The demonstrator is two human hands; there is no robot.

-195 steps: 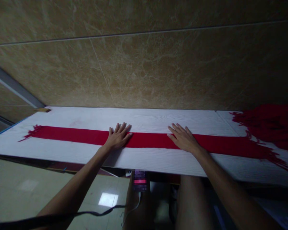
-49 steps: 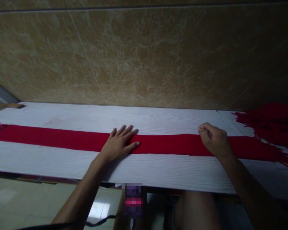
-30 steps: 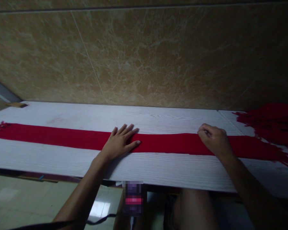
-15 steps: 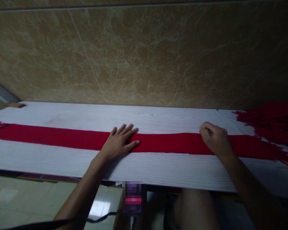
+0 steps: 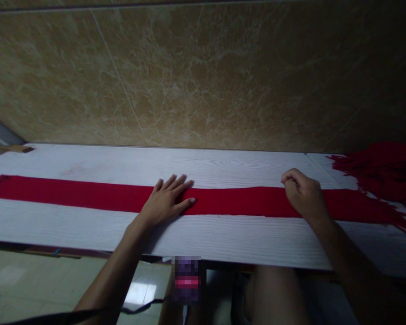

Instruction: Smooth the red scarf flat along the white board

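Note:
A long red scarf [image 5: 230, 201] with fringed ends lies flat and stretched lengthwise across the white wood-grain table [image 5: 223, 239]. My left hand [image 5: 165, 198] rests palm down on its middle, fingers spread. Over the scarf's right part, my right hand [image 5: 302, 194] is closed, thumb and fingers pressed together near the far edge of the cloth. Whatever is inside those fingers, if anything, is hidden from view.
A heap of red fringed cloth [image 5: 385, 176] sits at the table's right end. Behind the table rises a brown marbled wall [image 5: 196, 81]. A blurred-out device [image 5: 186, 280] with a cable is below the front edge, near my legs.
Both hands stay almost in place. The right fingers look slightly shifted, and the dark gap between them shows less. The scarf lies as before.

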